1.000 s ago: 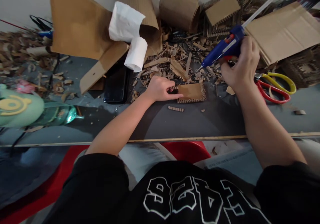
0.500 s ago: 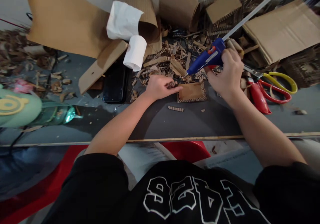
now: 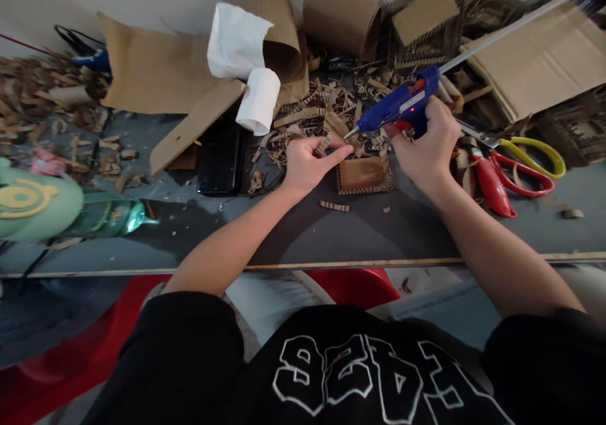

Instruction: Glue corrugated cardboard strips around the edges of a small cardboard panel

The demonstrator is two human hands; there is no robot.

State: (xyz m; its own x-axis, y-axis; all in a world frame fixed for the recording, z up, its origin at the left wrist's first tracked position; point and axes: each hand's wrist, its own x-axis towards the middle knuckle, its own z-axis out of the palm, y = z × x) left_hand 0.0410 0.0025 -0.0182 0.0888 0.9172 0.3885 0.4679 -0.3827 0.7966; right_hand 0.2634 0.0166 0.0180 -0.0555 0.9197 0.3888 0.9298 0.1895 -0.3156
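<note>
My right hand (image 3: 428, 150) is wrapped round the grip of a blue glue gun (image 3: 398, 106) with a long clear glue stick out its back. Its metal tip points left and down toward my left hand (image 3: 307, 163). That hand is lifted off the table and pinches a small corrugated cardboard strip (image 3: 324, 145) between thumb and fingers. Just right of it a small square cardboard piece (image 3: 363, 173) with corrugated edging lies flat on the dark table. Another short strip (image 3: 334, 206) lies nearer to me.
Red and yellow scissors (image 3: 516, 169) lie at the right. A black phone (image 3: 220, 156), a tissue roll (image 3: 258, 101), cardboard sheets (image 3: 156, 71) and several scraps crowd the back. A green bottle (image 3: 101, 216) lies at the left. The table's front edge (image 3: 331, 264) runs across.
My right hand brought the glue gun left and down, until its tip is close to my left hand. My left hand lifted a small strip off the table beside the square piece.
</note>
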